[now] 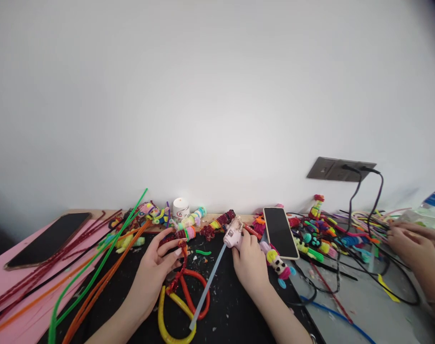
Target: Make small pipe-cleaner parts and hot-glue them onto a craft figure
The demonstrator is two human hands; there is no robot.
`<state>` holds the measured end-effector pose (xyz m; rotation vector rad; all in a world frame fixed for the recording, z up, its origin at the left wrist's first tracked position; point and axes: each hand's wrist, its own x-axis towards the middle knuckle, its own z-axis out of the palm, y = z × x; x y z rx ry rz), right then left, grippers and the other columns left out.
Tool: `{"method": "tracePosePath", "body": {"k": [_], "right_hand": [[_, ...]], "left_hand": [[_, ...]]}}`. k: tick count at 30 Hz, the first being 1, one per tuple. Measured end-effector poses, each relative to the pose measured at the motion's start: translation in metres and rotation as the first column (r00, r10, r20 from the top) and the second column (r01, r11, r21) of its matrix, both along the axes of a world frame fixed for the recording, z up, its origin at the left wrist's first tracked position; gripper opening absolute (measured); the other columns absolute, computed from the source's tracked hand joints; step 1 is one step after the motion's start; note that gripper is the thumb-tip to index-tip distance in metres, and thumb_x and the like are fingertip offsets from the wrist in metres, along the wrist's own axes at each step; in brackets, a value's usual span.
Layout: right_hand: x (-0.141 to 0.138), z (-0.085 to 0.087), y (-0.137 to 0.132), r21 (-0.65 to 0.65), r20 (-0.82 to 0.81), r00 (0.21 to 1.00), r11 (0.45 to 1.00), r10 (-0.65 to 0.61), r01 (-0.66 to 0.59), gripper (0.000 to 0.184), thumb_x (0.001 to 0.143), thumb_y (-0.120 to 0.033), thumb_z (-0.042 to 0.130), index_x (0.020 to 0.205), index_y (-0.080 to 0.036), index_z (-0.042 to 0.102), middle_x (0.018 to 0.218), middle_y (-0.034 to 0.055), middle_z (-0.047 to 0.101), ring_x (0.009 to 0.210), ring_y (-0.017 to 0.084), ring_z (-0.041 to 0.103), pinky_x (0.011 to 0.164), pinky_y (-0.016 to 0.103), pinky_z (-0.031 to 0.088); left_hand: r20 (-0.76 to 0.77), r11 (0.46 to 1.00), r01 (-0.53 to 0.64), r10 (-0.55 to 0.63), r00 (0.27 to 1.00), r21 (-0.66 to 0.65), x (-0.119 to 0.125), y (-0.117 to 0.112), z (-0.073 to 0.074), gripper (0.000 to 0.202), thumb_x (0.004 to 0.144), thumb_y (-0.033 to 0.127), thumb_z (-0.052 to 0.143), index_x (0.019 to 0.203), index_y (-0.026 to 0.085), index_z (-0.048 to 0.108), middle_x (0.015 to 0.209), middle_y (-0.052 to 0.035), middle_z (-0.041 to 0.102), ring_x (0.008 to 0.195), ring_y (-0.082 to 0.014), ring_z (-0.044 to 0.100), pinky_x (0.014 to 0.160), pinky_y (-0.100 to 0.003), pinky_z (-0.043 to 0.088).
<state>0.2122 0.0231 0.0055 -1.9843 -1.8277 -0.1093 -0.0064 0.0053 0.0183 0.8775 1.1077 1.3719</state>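
Observation:
My left hand (156, 267) pinches a red glittery pipe-cleaner piece (182, 258) that stands up from a looped shape of red and yellow pipe cleaners (188, 306) on the black mat (131, 306). My right hand (250, 263) grips a pink-white hot glue gun (233, 234), its nozzle pointing away toward the wall. A clear glue stick (207, 286) sticks out of the gun's back toward me, slanting down over the loops.
Long green, orange and red pipe cleaners (95, 277) lie at the left over a pink sheet with a phone (47, 239). A second phone (280, 231), small pipe-cleaner figures (312, 239), black cables and a wall socket (341, 169) lie right. Another person's hands (414, 248) work at the far right.

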Motion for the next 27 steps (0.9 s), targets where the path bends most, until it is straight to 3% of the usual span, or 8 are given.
{"method": "tracePosePath", "body": {"k": [3, 5, 9, 12, 14, 16, 20, 27], "right_hand": [[-0.004, 0.002, -0.003, 0.046, 0.001, 1.000, 0.999, 0.015, -0.015, 0.060, 0.071, -0.019, 0.056, 0.129, -0.011, 0.039, 0.118, 0.0204, 0.049, 0.108, 0.040, 0.045, 0.084, 0.054, 0.036], [-0.008, 0.007, -0.008, 0.118, -0.070, 0.986, 0.983, 0.149, -0.140, 0.061, 0.071, -0.019, 0.057, 0.128, -0.016, 0.037, 0.127, 0.0177, 0.042, 0.118, 0.038, 0.036, 0.092, 0.054, 0.031], [-0.021, 0.014, -0.023, 0.158, -0.240, 0.763, 0.800, 0.600, -0.579, 0.047, 0.068, -0.025, 0.067, 0.110, -0.019, 0.046, 0.115, 0.0108, 0.048, 0.109, 0.027, 0.044, 0.092, 0.039, 0.037], [-0.028, 0.013, -0.031, 0.197, -0.271, 0.653, 0.705, 0.707, -0.682, 0.032, 0.068, -0.030, 0.068, 0.091, -0.019, 0.049, 0.093, 0.0065, 0.053, 0.086, 0.023, 0.049, 0.077, 0.035, 0.042], [-0.030, 0.012, -0.032, 0.226, -0.275, 0.619, 0.676, 0.735, -0.702, 0.018, 0.075, -0.028, 0.060, 0.084, -0.018, 0.047, 0.082, 0.0041, 0.052, 0.076, 0.020, 0.048, 0.069, 0.032, 0.040], [-0.029, 0.011, -0.032, 0.255, -0.300, 0.598, 0.667, 0.743, -0.701, 0.005, 0.081, -0.021, 0.051, 0.079, -0.019, 0.046, 0.075, 0.0024, 0.049, 0.072, 0.018, 0.046, 0.064, 0.029, 0.038], [-0.027, 0.009, -0.029, 0.316, -0.379, 0.579, 0.689, 0.722, -0.653, 0.013, 0.086, -0.013, 0.042, 0.074, -0.019, 0.045, 0.070, 0.0004, 0.047, 0.067, 0.015, 0.046, 0.061, 0.026, 0.035], [-0.028, 0.004, -0.025, 0.334, -0.496, 0.559, 0.740, 0.665, -0.584, 0.018, 0.086, -0.012, 0.044, 0.069, -0.018, 0.047, 0.066, 0.0000, 0.050, 0.063, 0.014, 0.047, 0.059, 0.025, 0.036]], "left_hand": [[-0.059, 1.000, 0.003, -0.002, 0.998, 0.026, -0.001, 0.001, -0.002, 0.058, 0.071, 0.031, 0.068, 0.124, 0.027, 0.043, 0.104, -0.0037, 0.066, 0.086, -0.0179, 0.064, 0.069, -0.025, 0.052], [-0.103, 0.999, 0.014, -0.009, 0.995, 0.044, 0.000, 0.001, -0.002, 0.058, 0.072, 0.031, 0.068, 0.124, 0.026, 0.042, 0.103, -0.0045, 0.067, 0.088, -0.0189, 0.063, 0.069, -0.026, 0.051], [-0.139, 0.993, 0.081, -0.069, 0.988, 0.086, 0.003, -0.002, -0.004, 0.055, 0.074, 0.028, 0.065, 0.123, 0.025, 0.039, 0.100, -0.0041, 0.067, 0.085, -0.0184, 0.064, 0.075, -0.028, 0.050], [-0.155, 0.978, 0.171, -0.152, 0.976, 0.118, 0.007, -0.006, -0.006, 0.051, 0.077, 0.024, 0.062, 0.121, 0.025, 0.039, 0.099, -0.0035, 0.066, 0.085, -0.0177, 0.064, 0.080, -0.030, 0.049], [-0.164, 0.965, 0.231, -0.210, 0.964, 0.122, 0.010, -0.008, -0.008, 0.048, 0.078, 0.022, 0.061, 0.121, 0.026, 0.039, 0.100, -0.0034, 0.066, 0.088, -0.0174, 0.064, 0.083, -0.030, 0.048], [-0.157, 0.954, 0.275, -0.255, 0.954, 0.120, 0.011, -0.010, -0.008, 0.048, 0.079, 0.021, 0.060, 0.122, 0.026, 0.038, 0.100, -0.0032, 0.066, 0.089, -0.0172, 0.064, 0.084, -0.029, 0.047], [-0.112, 0.950, 0.303, -0.293, 0.949, 0.080, 0.011, -0.010, -0.007, 0.053, 0.078, 0.023, 0.062, 0.124, 0.027, 0.037, 0.099, -0.0032, 0.067, 0.088, -0.0177, 0.064, 0.080, -0.029, 0.048], [0.018, 0.954, 0.299, -0.299, 0.954, 0.001, 0.012, -0.011, -0.003, 0.061, 0.075, 0.027, 0.066, 0.128, 0.028, 0.036, 0.102, -0.0042, 0.066, 0.077, -0.0165, 0.064, 0.073, -0.030, 0.051]]}}
